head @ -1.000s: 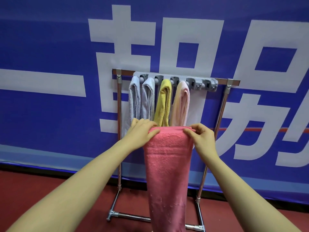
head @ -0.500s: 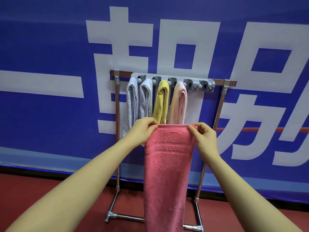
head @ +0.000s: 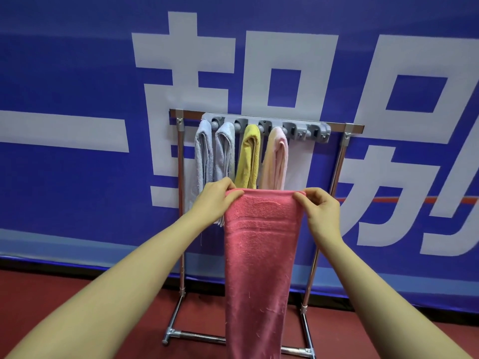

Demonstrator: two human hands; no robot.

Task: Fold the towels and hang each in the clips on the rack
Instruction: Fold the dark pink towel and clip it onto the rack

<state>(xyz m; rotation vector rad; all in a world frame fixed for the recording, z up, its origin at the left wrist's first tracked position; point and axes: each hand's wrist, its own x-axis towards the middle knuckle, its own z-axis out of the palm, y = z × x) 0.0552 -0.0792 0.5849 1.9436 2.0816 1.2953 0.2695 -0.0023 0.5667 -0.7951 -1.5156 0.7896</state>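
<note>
In front of the blue banner [head: 77, 177] stands the rack [head: 339, 161], its grey clip bar [head: 305, 130] holding two grey towels [head: 215, 154], a yellow towel [head: 248, 156] and a pale pink towel [head: 276, 159] — the rightmost clips bare. Before them the left hand [head: 213, 200] and right hand [head: 322, 211] pinch the pink towel [head: 259, 255] by its top corners — it hides the hung towels' lower ends.

In the middle of the frame we see the rack [head: 341, 161], which stands on the floor [head: 77, 301] before the banner [head: 77, 73]. The clip bar [head: 305, 129] lies along its top rail. Four hung towels [head: 250, 156] hang side by side from the left clips; the clips at the right end hold nothing. Before the rack, lower in the frame, the held towel [head: 259, 255] hangs down. Our left hand [head: 215, 200] grips its upper left corner and our right hand [head: 320, 211] its upper right corner.
</note>
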